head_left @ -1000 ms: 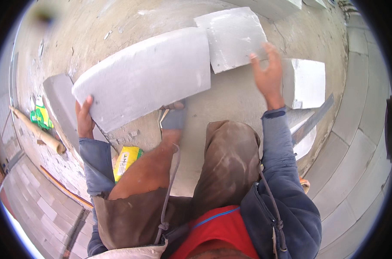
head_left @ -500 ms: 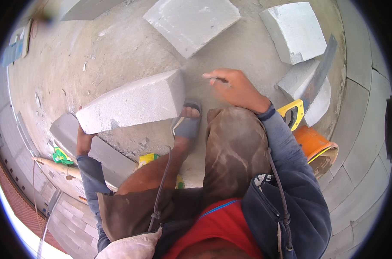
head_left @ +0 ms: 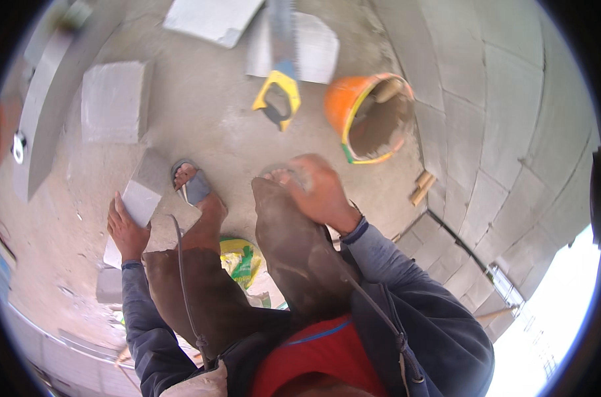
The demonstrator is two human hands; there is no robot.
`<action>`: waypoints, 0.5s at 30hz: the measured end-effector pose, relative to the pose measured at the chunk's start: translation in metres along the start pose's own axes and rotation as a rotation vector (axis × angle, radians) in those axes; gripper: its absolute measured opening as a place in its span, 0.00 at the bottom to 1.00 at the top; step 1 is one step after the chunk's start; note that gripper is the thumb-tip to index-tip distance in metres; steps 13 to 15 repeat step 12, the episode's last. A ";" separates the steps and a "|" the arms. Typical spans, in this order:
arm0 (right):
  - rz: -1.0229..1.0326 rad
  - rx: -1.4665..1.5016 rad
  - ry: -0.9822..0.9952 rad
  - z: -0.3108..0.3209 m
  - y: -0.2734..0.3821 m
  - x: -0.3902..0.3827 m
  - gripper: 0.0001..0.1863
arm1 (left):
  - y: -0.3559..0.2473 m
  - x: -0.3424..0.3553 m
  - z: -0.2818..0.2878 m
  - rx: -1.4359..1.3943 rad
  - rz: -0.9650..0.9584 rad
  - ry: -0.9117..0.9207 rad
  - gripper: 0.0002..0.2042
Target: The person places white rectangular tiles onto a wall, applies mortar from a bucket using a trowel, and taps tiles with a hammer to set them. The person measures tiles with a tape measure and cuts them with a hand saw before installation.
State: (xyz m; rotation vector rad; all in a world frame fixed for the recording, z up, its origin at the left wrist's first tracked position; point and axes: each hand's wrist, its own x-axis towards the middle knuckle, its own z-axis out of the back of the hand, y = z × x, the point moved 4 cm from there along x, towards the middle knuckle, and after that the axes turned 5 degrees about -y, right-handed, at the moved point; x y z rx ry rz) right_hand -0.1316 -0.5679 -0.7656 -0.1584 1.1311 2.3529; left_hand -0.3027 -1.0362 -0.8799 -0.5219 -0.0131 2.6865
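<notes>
My left hand grips the side of a pale grey concrete block, which stands beside my left foot and looks narrow from here. The thumb lies on the near edge, the fingers along the outer side. Over my right knee is my right hand, bent at the wrist and smeared by motion. Whether its fingers hold anything cannot be made out. Ahead of it lies a handsaw with a yellow and black handle, its blade resting across a white block piece.
An orange bucket lies tipped toward me at the right, near the block wall. Other blocks sit ahead: a square one and a white one. A green and yellow bag lies between my legs.
The view has swung right, bringing the bucket and wall further in. My right hand has drawn back from the block's end to my knee. My left hand stays on the block.
</notes>
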 end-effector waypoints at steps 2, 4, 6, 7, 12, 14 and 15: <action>-0.003 -0.207 -0.275 0.047 -0.060 -0.023 0.21 | -0.005 0.003 -0.002 0.045 0.006 0.056 0.60; -0.120 -0.306 -0.501 0.093 -0.126 -0.044 0.22 | -0.016 0.004 0.001 0.126 0.062 0.115 0.62; -0.619 0.015 -0.738 0.122 -0.191 -0.057 0.26 | -0.025 0.008 0.002 0.200 0.135 0.178 0.63; -1.007 0.390 -0.824 0.123 -0.227 -0.062 0.28 | -0.029 0.009 0.000 0.231 0.191 0.211 0.64; -1.150 1.651 -0.573 0.014 -0.293 -0.087 0.44 | -0.061 0.014 0.013 0.433 0.435 0.281 0.65; -1.150 1.651 -0.573 0.014 -0.293 -0.087 0.44 | -0.061 0.014 0.013 0.433 0.435 0.281 0.65; -1.150 1.651 -0.573 0.014 -0.293 -0.087 0.44 | -0.061 0.014 0.013 0.433 0.435 0.281 0.65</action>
